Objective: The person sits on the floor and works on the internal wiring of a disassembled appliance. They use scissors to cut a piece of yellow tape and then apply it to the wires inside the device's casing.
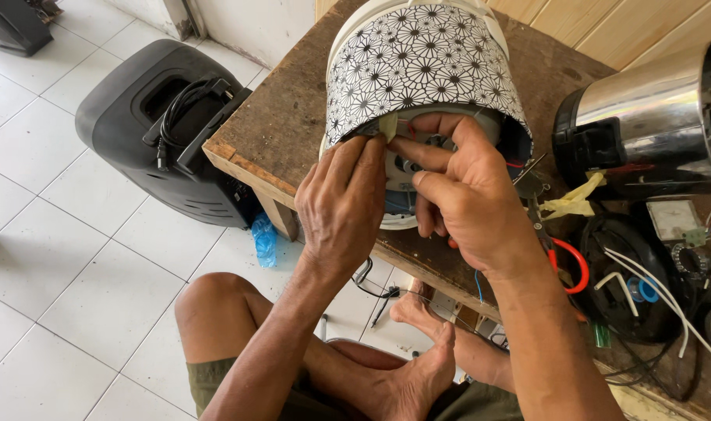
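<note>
Black-and-white flower-patterned metal wraps the cooker (422,66), which lies on its side on the wooden table (281,129) with its open underside facing the person. Both hands are up in that opening: the left hand (341,206) has its fingers curled onto the lower rim, bracing it, while the right hand (468,199) has thumb and forefinger closed narrowly on something small by the yellowish tape (387,126) and the wires (408,126) inside; what exactly they pinch I cannot tell. It looks like wiring work in mid-step, and the next move would want a fine, steady pinch. Room is tight: the cooker sits near the table's edge, a shiny steel pot (644,113) lies just right, red-handled pliers (570,265) and cables crowd the right forearm.
</note>
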